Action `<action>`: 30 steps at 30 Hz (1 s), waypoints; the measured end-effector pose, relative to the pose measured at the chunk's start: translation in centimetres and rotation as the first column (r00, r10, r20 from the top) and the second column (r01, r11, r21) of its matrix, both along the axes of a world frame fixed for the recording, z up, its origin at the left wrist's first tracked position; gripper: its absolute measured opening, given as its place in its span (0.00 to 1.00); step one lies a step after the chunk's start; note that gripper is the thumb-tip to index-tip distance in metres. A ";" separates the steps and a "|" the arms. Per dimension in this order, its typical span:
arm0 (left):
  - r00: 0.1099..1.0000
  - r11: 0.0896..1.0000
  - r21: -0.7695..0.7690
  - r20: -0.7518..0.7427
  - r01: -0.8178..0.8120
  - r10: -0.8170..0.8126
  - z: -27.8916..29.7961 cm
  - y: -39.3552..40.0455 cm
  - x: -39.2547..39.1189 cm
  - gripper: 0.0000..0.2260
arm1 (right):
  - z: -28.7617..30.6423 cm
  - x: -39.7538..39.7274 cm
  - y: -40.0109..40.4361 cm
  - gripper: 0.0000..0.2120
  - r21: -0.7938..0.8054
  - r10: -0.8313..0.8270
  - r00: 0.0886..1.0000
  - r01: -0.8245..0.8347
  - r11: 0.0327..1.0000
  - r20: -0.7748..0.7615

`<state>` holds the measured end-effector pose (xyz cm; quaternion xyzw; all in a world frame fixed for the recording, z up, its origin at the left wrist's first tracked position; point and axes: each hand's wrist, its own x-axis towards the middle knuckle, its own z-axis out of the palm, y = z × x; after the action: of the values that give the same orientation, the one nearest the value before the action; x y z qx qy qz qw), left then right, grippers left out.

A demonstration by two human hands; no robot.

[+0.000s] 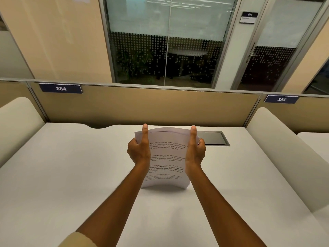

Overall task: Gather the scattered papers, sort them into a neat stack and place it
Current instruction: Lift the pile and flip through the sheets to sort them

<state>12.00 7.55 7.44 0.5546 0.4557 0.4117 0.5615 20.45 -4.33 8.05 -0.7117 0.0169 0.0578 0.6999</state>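
A stack of white printed papers stands on its bottom edge on the white desk, bowed slightly toward me. My left hand grips its left side, thumb up along the front sheet. My right hand grips the right side the same way, fingers curled behind the sheets. The bottom edges of the sheets rest on the desk and look slightly uneven at the lower right corner.
A dark cable hatch is set into the desk just behind the papers on the right. A tan partition with labels 384 and 385 closes the far edge. Rounded white dividers flank both sides.
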 end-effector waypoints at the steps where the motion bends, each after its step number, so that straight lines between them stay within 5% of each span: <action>1: 1.000 1.000 -0.003 -0.003 -0.003 0.003 -0.1 0.0 0.0 0.26 | 0.1 0.0 0.0 0.31 -0.010 0.000 1.000 0.000 1.000 -0.016; 8: 0.999 0.998 0.048 -0.017 0.036 -0.035 -0.6 0.0 -0.2 0.19 | -0.4 0.0 -0.4 0.19 -0.014 -0.007 0.999 0.007 1.000 -0.033; 18: 0.998 0.997 0.027 -0.012 0.068 -0.068 -1.0 0.1 -0.3 0.25 | -0.4 -0.3 -0.6 0.28 -0.054 0.011 0.998 -0.008 0.998 0.069; 25: 0.996 0.996 -0.001 -0.005 0.088 -0.088 -1.1 0.4 -0.2 0.23 | -0.9 -0.2 -0.4 0.17 -0.049 0.015 0.999 -0.013 0.999 0.052; 30: 0.996 0.995 0.026 -0.006 0.092 -0.092 -1.4 0.5 -0.2 0.24 | -1.0 0.1 -0.5 0.20 -0.068 0.027 0.997 -0.022 0.997 0.077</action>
<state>11.80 8.01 6.07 0.5833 0.4256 0.3902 0.5713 20.55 -4.83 7.03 -0.7368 -0.0171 0.0379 0.6748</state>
